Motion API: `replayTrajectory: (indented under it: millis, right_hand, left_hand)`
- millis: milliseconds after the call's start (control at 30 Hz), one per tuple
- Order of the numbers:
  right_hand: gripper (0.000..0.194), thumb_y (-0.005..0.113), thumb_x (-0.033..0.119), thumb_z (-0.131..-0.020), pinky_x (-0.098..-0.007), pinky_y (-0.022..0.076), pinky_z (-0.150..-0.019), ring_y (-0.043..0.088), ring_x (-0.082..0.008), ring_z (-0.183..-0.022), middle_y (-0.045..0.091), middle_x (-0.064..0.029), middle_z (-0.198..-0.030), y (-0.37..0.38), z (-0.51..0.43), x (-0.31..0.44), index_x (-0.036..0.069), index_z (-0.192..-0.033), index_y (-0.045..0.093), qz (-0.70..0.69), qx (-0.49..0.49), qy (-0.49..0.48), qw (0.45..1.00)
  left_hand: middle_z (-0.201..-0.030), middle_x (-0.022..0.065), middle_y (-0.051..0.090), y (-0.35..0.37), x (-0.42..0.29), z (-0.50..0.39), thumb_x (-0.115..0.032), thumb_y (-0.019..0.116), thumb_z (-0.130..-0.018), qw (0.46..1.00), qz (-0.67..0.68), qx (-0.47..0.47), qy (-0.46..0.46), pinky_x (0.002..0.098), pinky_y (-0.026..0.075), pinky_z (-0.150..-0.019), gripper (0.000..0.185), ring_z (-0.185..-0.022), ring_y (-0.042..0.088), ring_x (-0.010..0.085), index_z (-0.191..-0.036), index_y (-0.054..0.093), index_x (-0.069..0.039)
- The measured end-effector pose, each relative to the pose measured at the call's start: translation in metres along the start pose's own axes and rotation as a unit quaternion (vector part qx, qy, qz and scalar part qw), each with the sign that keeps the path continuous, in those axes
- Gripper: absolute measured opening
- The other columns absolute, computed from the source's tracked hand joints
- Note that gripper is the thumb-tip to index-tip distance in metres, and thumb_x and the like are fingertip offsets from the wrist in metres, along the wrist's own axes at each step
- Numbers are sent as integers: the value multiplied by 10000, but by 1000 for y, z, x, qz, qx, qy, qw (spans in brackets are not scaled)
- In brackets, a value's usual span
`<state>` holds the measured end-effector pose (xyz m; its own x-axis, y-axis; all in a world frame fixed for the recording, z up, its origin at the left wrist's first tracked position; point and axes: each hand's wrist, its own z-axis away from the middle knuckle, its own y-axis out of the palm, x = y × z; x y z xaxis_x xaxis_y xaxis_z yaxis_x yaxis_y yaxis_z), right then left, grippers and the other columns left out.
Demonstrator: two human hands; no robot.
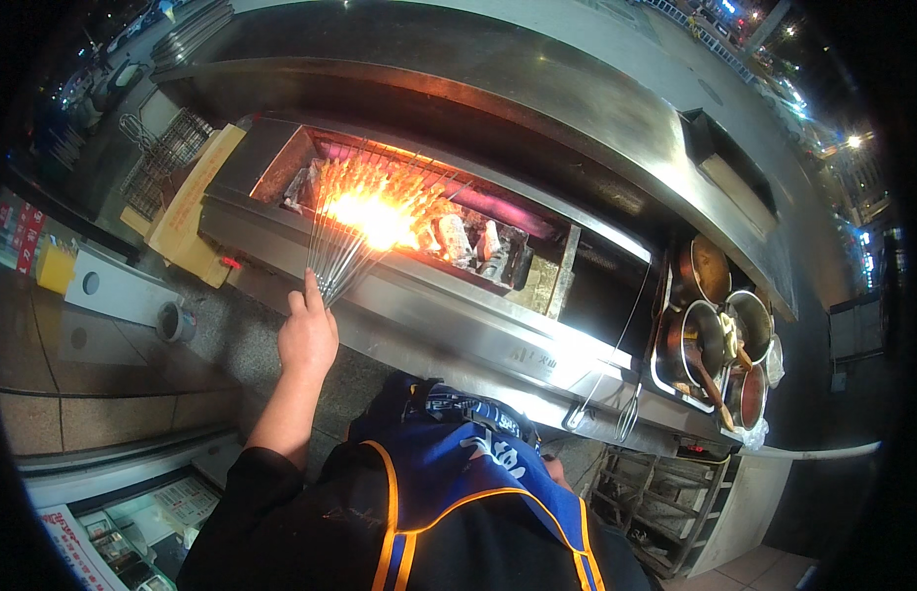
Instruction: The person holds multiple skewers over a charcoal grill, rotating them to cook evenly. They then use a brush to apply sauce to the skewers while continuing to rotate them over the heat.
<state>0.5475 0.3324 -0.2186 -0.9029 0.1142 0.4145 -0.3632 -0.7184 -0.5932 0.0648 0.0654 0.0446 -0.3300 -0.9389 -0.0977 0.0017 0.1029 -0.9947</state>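
My left hand [308, 336] grips the ends of a fanned bunch of metal skewers [339, 262] at the front edge of a long stainless-steel charcoal grill [444, 310]. Skewered pieces of food, probably meat [355, 176], lie over the fire trough. Bright flames [370, 218] flare under and around them and wash out part of the bunch. To the right, glowing charcoal lumps [452, 236] show in the trough. Only a bit of my right hand [554, 470] appears beside the blue apron [458, 473]; the rest is hidden.
At the grill's right end, several metal pots [701, 336] with brushes stand in a tray. A whisk [628, 417] and a long wire tool [577, 415] hang over the front edge. A steel hood [503, 96] overhangs the back. Left are a cardboard box [189, 214] and wire grill baskets [159, 159].
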Motion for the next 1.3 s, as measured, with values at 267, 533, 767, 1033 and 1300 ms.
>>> replayTrajectory:
  millis: [267, 533, 767, 1033, 1300]
  right_hand:
    - [272, 607, 253, -887, -355, 457, -619, 587, -192, -649, 660, -98, -723, -7, 7, 15, -8, -887, 683, -29, 35, 47, 998]
    - [295, 612, 273, -872, -360, 481, -676, 624, -211, -713, 692, -120, -796, -7, 6, 13, -11, -899, 688, 24, 22, 20, 999]
    - [314, 619, 286, -864, -354, 500, -744, 666, -247, -794, 713, -155, -875, 4, -13, -10, -3, -952, 702, 57, 15, 8, 998]
    - [271, 618, 265, -867, -347, 482, -649, 626, -210, -671, 686, -102, -750, 4, -14, -11, 4, -867, 691, -27, 41, 20, 999]
    - [232, 620, 231, -868, -321, 456, -589, 580, -162, -609, 650, -61, -702, 2, -12, -9, 8, -852, 680, -46, 38, 46, 997]
  left_hand:
    - [-1059, 184, 502, 2, 0, 0, -176, 605, -876, 1000, 0, -5, -2, 399, 567, -647, 721, -753, 652, 343, -1485, 247, -29]
    - [-1070, 190, 501, 2, 1, 0, -181, 596, -882, 1000, 4, 2, -5, 411, 560, -651, 723, -764, 648, 347, -1491, 236, -32]
    - [-1072, 196, 502, 1, 1, -1, -176, 593, -882, 1000, 3, 13, -12, 417, 559, -653, 721, -772, 648, 351, -1490, 234, -30]
    - [-992, 151, 555, 16, 19, -8, -167, 589, -877, 999, -32, -13, -13, 425, 563, -625, 689, -732, 655, 338, -1498, 289, -167]
    - [-958, 150, 613, 23, 44, -13, -143, 577, -896, 999, 37, -34, 11, 439, 547, -692, 609, -782, 656, 340, -1466, 378, -222]
